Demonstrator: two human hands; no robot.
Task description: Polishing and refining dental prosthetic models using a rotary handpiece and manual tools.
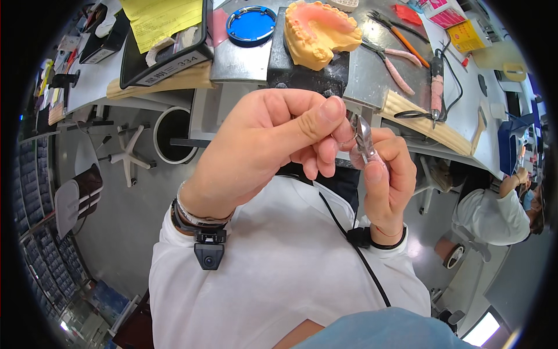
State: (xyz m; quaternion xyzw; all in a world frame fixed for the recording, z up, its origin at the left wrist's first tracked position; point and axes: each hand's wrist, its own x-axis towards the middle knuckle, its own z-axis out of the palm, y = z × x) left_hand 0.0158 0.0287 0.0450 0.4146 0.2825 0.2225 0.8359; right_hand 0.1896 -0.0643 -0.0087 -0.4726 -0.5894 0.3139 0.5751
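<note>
In front of my chest, my right hand (388,180) is closed round pliers (364,138) with metal jaws and pink-covered handles, the jaws pointing up. Close by on the left, my left hand (270,131) is pinched, thumb against fingers, on what looks like a thin bent wire (347,142) beside the jaws. Most of that wire is hidden by the fingers. Just beyond my hands, a yellow dental cast (303,46) with a pink palate area rests on a black block (279,72) at the bench edge.
Left of the cast are a round blue dish (251,26) and a black tray (165,78) with yellow paper. More pliers (381,51), an orange-handled tool (410,43) and a corded handpiece (436,87) lie right. A bin (175,135) stands below; a co-worker (488,215) sits far right.
</note>
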